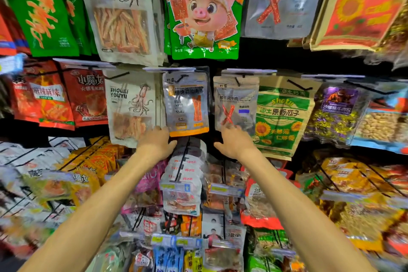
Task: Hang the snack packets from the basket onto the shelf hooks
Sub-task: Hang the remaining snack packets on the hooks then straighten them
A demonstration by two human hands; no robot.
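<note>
Both hands reach up, apart, thumbs splayed and holding nothing. Left hand (157, 141) has its fingertips at the lower left corner of the orange-banded packet (186, 104); right hand (235, 141) touches the bottom edge of the red-cross packet (235, 104) with straight fingers. Each packet hangs upright from its own black hook (181, 77), long axis vertical, top at the hook, printed face outward. They hang side by side between the squid packet (130, 106) and the sunflower-seed packet (283, 117).
</note>
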